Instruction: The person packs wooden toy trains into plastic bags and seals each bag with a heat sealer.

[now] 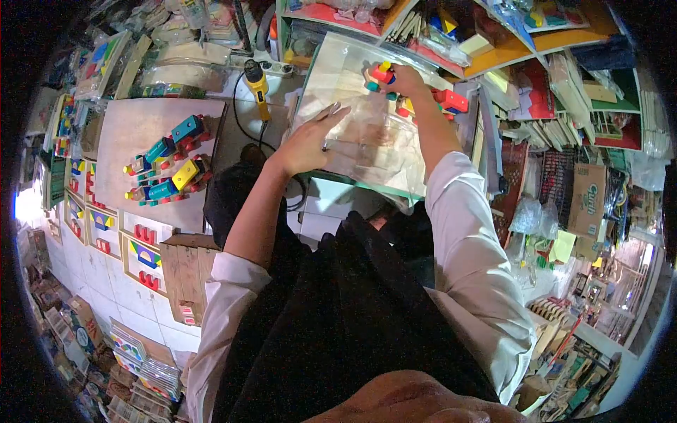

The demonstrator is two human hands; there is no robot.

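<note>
A colourful wooden toy train with red, yellow and green parts stands at the far right of the low work table. My right hand reaches over it, fingers closed at its red and yellow front end; my forearm hides part of the middle. Clear plastic film is spread over the table between my hands and hangs past the near edge. My left hand lies on the film's left side, fingers stretched out, holding nothing.
On a board to the left stand two more toy trains, one blue-green and one with a yellow wagon. A yellow corded power tool lies between board and table. Packed shelves line the back right; a cardboard box sits lower left.
</note>
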